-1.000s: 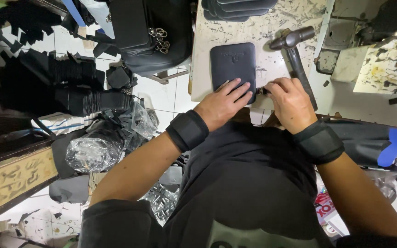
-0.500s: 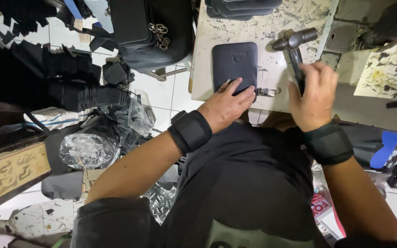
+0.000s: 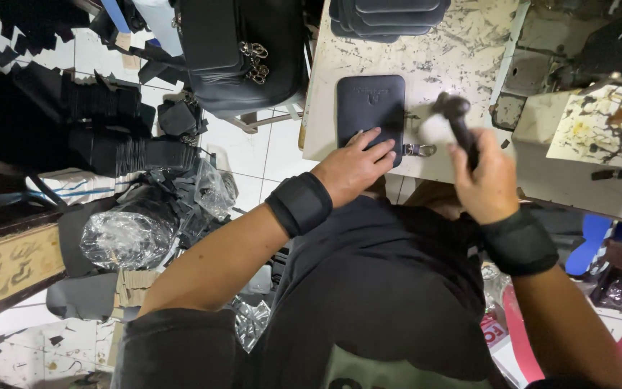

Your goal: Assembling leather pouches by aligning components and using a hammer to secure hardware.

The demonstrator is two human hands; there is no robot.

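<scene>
The left hand [image 3: 354, 167] lies flat, fingers spread, pressing the near end of a dark leather pouch [image 3: 370, 108] on the bench [image 3: 462, 57]. The right hand [image 3: 485, 184] is clenched around a hammer [image 3: 455, 119], its blurred head raised just above a small metal clasp [image 3: 419, 150] beside the left fingertips.

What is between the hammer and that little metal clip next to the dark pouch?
Nothing visible. The right hand holds the hammer raised over the small metal clip, with only bare table around it. The left hand presses on the dark pouch, beside the clip, not over it.
</scene>
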